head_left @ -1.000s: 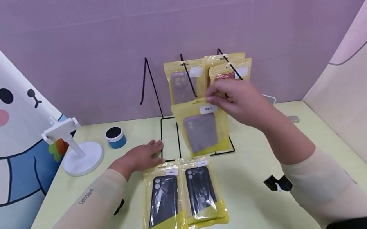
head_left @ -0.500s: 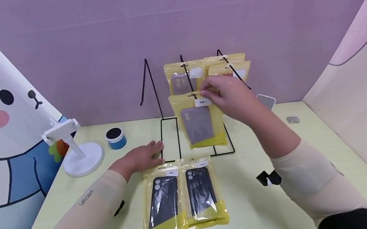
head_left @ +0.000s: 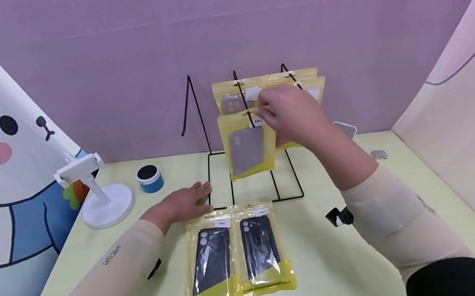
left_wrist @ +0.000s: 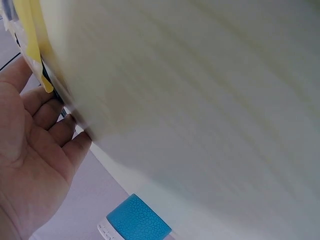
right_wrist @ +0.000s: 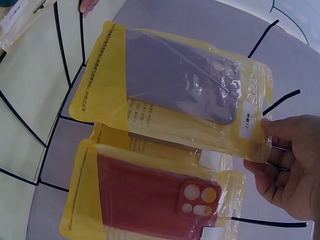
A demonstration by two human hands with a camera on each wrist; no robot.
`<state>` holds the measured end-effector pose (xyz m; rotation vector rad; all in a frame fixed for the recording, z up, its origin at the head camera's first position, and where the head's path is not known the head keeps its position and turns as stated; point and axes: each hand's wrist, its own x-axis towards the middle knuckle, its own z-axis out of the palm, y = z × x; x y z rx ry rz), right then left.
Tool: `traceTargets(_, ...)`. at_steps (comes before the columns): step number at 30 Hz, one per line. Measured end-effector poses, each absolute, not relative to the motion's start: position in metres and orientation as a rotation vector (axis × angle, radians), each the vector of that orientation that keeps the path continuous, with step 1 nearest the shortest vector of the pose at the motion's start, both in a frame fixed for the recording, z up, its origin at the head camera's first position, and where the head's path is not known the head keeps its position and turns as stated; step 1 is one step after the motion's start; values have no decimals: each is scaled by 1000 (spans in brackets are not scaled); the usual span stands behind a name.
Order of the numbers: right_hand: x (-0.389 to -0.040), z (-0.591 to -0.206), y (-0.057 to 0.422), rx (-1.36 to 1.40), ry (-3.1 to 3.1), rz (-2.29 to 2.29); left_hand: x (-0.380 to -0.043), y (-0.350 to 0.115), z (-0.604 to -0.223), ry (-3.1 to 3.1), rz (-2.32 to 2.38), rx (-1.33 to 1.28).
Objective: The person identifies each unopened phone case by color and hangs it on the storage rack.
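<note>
My right hand [head_left: 292, 111] pinches the top edge of a yellow-clear bag holding a purple phone case [head_left: 248, 149]. This bag is at the middle hook of a black wire display rack [head_left: 295, 172]; the hook's tip shows in front of its hang hole. Behind it hangs another bagged purple case [head_left: 230, 102]. A bagged red phone case [right_wrist: 145, 195] hangs on the adjacent hook, seen in the right wrist view. My left hand [head_left: 183, 203] rests with extended fingers at the left side of the rack's base. Two bagged black phone cases [head_left: 210, 259] lie side by side before the rack.
On the left stand a white phone stand [head_left: 108, 205] and a blue jar [head_left: 150, 180] with a black top. A small grey item [head_left: 379, 154] lies at the right, near a white-edged object [head_left: 345, 129] partly behind my right arm. A purple backdrop [head_left: 116, 74] rises behind.
My right hand has moved up, back and slightly left with the bagged purple case, bringing its hang hole onto the middle hook. My left hand has stayed in place.
</note>
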<state>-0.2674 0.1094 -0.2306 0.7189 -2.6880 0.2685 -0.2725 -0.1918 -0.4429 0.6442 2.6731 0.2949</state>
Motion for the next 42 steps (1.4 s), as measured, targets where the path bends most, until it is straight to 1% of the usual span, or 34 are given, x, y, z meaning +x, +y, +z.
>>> traceTargets(13,-302,-224,106,671,-2781,256,-273,-190,-442,2661,289,622)
traceTargets(23,-311,-219,101,601,-2788,239,-273,-189,-438,2661,288,636)
traceTargets(35,-314,-220,97,552,-2851,244,-272,-188,-438,2657,293,612)
traceTargets(42,-298,-229,100,562,-2766,216,-271,-187,-439,2661,288,618)
